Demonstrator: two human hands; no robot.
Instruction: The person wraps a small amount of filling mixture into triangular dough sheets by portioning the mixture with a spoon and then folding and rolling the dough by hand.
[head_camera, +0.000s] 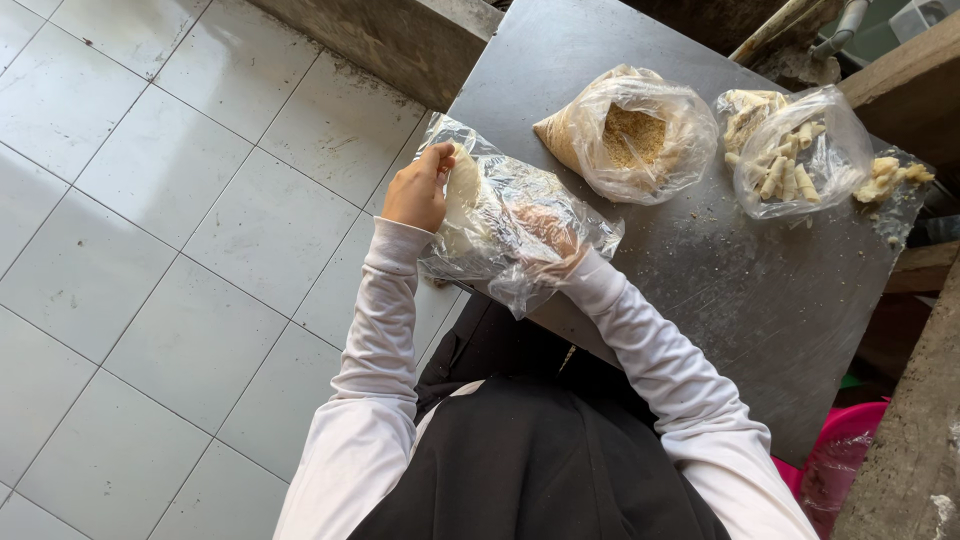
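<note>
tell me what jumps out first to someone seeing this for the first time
At the near left edge of the dark table, the left hand grips a clear plastic bag with something pale inside, while the right hand is pushed inside it. Farther back sit an open bag of crumbs and a bag of pale sticks.

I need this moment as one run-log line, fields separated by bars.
left hand: grips clear plastic bag edge | right hand: inside bag | nearby: bag of crumbs, bag of pale sticks | surface: dark table
</note>
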